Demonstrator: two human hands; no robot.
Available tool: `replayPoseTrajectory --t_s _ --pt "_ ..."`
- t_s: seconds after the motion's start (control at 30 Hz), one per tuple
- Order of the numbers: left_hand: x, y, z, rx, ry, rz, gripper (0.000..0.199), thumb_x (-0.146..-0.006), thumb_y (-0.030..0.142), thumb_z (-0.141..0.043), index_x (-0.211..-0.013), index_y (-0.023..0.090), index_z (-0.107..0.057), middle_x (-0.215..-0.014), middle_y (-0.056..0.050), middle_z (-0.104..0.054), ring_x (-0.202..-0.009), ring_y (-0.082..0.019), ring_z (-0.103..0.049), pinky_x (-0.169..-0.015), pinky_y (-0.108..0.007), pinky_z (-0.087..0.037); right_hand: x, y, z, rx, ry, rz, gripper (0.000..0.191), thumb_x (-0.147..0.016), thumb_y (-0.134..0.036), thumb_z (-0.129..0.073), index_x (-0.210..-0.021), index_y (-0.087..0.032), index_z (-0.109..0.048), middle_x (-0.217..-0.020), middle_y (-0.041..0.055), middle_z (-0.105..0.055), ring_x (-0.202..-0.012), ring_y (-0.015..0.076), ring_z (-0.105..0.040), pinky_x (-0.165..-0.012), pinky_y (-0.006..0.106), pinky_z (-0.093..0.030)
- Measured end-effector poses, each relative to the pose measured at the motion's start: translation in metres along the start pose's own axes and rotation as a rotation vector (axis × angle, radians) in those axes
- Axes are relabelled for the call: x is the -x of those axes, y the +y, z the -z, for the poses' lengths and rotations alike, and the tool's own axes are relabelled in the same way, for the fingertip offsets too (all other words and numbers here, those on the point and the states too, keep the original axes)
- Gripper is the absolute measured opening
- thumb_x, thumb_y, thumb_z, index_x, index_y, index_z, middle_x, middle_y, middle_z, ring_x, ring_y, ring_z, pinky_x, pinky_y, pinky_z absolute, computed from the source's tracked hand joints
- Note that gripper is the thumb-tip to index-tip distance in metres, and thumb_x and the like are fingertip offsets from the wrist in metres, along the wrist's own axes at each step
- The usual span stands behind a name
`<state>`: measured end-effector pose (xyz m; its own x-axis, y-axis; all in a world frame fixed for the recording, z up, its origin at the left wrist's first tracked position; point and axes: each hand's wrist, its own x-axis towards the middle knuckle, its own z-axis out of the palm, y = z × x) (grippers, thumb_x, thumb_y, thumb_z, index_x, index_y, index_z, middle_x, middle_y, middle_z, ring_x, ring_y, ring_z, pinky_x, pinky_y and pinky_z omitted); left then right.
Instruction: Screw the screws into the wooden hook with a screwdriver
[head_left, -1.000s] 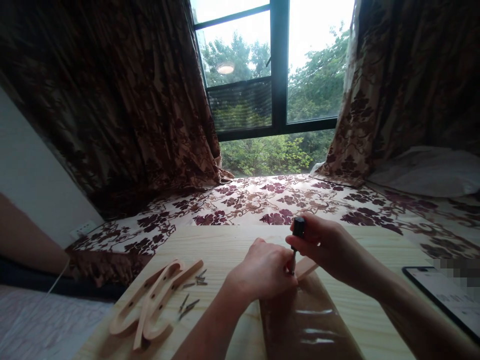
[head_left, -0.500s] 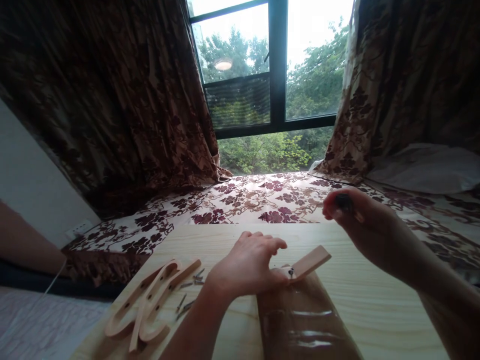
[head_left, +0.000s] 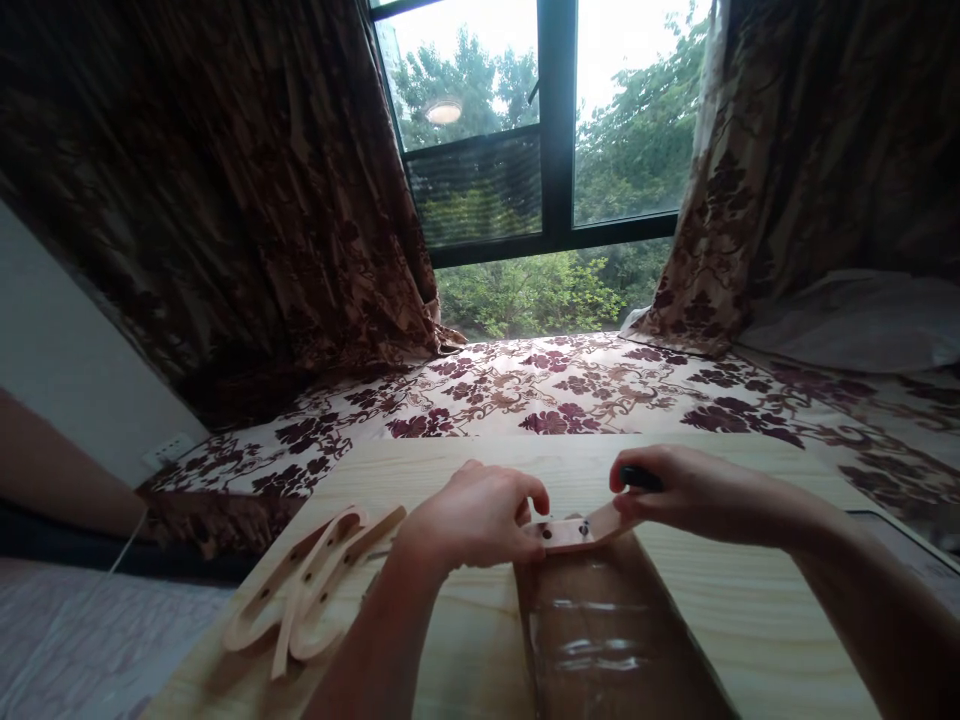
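Note:
A pale wooden piece (head_left: 568,534) with dark holes and a screw standing in one of them lies across the far end of a brown taped box (head_left: 600,630). My left hand (head_left: 480,515) pinches its left end between thumb and fingers. At its raised right end is my right hand (head_left: 660,485), with fingers closed round a black-handled tool (head_left: 641,479) and touching the wood. The tool's tip cannot be made out.
Curved wooden pieces (head_left: 307,590) with holes lie at the left of the light wooden table (head_left: 772,600). Screws beside them are mostly behind my left forearm. A dark-edged flat object (head_left: 911,545) shows at the right. Patterned cloth (head_left: 525,385) and a window lie beyond.
My right hand has come down and left from above the table to the wooden piece's right end. My left hand has shifted slightly left, and more of the piece shows.

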<state>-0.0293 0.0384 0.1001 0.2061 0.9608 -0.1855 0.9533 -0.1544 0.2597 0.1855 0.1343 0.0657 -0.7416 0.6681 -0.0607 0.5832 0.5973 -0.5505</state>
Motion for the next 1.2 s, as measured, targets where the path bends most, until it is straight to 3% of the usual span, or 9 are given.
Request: replayPoseTrajectory --t_s 0.13,0.4,0.9,1.0,1.1,1.2 --pt "-0.001 0.000 0.000 -0.016 -0.013 -0.005 0.025 -0.070 0.025 -0.069 -0.095 0.025 -0.069 -0.072 0.005 -0.065 -0.072 -0.015 -0.060 -0.062 -0.023 -0.038 -0.004 0.002 -0.004 -0.004 0.059 0.031 0.010 -0.074 -0.019 -0.051 -0.075 -0.019 -0.061 -0.071 0.0004 -0.062 -0.067 0.0150 -0.053 -0.058 0.025 -0.037" --pt "0.000 -0.002 0.000 -0.010 -0.010 0.018 0.029 -0.069 0.028 -0.067 -0.097 0.024 -0.066 -0.076 0.005 -0.065 -0.073 -0.015 -0.060 -0.059 -0.022 -0.038 -0.001 0.001 0.000 -0.009 0.012 -0.004 0.015 -0.078 -0.035 -0.057 -0.079 -0.020 -0.061 -0.071 -0.0001 -0.060 -0.065 0.0153 -0.050 -0.055 0.025 -0.035" --pt "0.003 -0.004 0.001 0.010 0.001 0.025 0.025 -0.068 0.031 -0.067 -0.092 0.025 -0.065 -0.076 0.005 -0.064 -0.071 -0.015 -0.059 -0.057 -0.023 -0.039 -0.004 0.002 -0.001 0.008 0.051 0.034 0.013 -0.079 -0.031 -0.056 -0.077 -0.019 -0.060 -0.071 0.0004 -0.059 -0.067 0.0147 -0.049 -0.057 0.025 -0.036" --pt "0.004 0.000 -0.002 -0.018 0.041 0.021 0.029 -0.066 0.030 -0.070 -0.094 0.025 -0.068 -0.078 0.004 -0.066 -0.075 -0.018 -0.060 -0.066 -0.027 -0.042 -0.004 0.003 -0.004 0.003 0.038 0.049 0.018 -0.083 -0.032 -0.052 -0.076 -0.018 -0.061 -0.070 0.0009 -0.060 -0.065 0.0143 -0.049 -0.058 0.025 -0.036" --pt "0.003 0.010 -0.007 -0.052 0.153 -0.006 0.035 -0.072 0.031 -0.069 -0.106 0.023 -0.066 -0.099 -0.002 -0.067 -0.096 -0.023 -0.057 -0.088 -0.035 -0.039 -0.003 0.002 -0.006 0.023 0.052 0.059 0.024 -0.086 -0.036 -0.049 -0.076 -0.018 -0.062 -0.066 0.0005 -0.059 -0.062 0.0136 -0.048 -0.056 0.025 -0.034" --pt "-0.002 0.021 -0.015 -0.060 0.225 -0.119 0.022 -0.079 0.026 -0.063 -0.101 0.024 -0.068 -0.098 -0.001 -0.066 -0.099 -0.022 -0.056 -0.096 -0.037 -0.034 -0.001 -0.001 -0.008 0.052 0.098 0.080 0.023 -0.087 -0.034 -0.049 -0.075 -0.019 -0.062 -0.065 0.0006 -0.060 -0.061 0.0139 -0.047 -0.055 0.025 -0.033"
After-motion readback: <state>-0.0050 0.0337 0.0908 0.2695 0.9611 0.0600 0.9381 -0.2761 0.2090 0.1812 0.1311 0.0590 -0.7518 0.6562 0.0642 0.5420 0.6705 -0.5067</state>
